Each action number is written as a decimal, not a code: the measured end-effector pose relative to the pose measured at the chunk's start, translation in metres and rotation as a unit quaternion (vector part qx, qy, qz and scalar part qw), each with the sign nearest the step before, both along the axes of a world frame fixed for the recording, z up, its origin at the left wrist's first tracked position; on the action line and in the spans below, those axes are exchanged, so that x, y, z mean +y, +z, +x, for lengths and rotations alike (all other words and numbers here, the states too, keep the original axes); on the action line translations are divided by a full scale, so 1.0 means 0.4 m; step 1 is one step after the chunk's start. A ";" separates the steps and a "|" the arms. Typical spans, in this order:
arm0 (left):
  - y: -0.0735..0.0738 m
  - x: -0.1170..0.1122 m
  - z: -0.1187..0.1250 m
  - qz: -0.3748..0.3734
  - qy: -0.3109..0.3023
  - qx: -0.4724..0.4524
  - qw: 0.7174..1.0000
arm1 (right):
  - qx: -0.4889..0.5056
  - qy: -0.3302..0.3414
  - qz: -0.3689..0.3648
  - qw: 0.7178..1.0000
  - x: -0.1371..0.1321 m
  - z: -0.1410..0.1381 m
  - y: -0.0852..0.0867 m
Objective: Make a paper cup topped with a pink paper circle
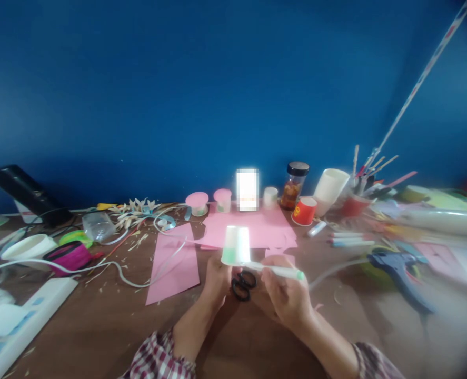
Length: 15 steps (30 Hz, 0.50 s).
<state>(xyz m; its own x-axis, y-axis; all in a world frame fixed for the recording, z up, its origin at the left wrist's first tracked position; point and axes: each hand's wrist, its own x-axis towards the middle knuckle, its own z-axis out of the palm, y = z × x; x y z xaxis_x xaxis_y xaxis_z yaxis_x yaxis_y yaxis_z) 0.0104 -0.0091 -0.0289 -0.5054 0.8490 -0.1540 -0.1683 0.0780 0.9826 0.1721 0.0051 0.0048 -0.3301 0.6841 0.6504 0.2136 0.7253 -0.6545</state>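
Observation:
My left hand [217,279] grips a white paper cup [236,243] from below; the cup is upside down, with green colouring on its lower left side. In my right hand [286,295] is a white marker [282,271] with a green end, held nearly level. Its tip meets the cup near the rim, though contact is too blurred to be sure. Black-handled scissors [243,287] lie on the table between my hands, their blades hidden. Behind the cup are pink paper sheets [252,226].
Two pink-topped cups [197,202], a lit phone screen [248,189], a jar [294,187] and a red cup [305,211] stand at the back. A glue gun [399,273] lies right. A power strip [39,321] and white cable [130,281] are left.

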 end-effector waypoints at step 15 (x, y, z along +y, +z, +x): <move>-0.038 0.003 -0.009 -0.006 0.015 -0.025 1.000 | -0.009 0.007 0.008 1.000 0.002 -0.006 0.007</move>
<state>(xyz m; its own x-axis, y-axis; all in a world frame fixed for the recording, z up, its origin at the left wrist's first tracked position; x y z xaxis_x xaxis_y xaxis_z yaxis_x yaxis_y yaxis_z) 0.0067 -0.0078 -0.0442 -0.5220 0.8315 -0.1899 -0.2199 0.0839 0.9719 0.1696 0.0058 0.0075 -0.3511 0.6691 0.6550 0.2152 0.7385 -0.6390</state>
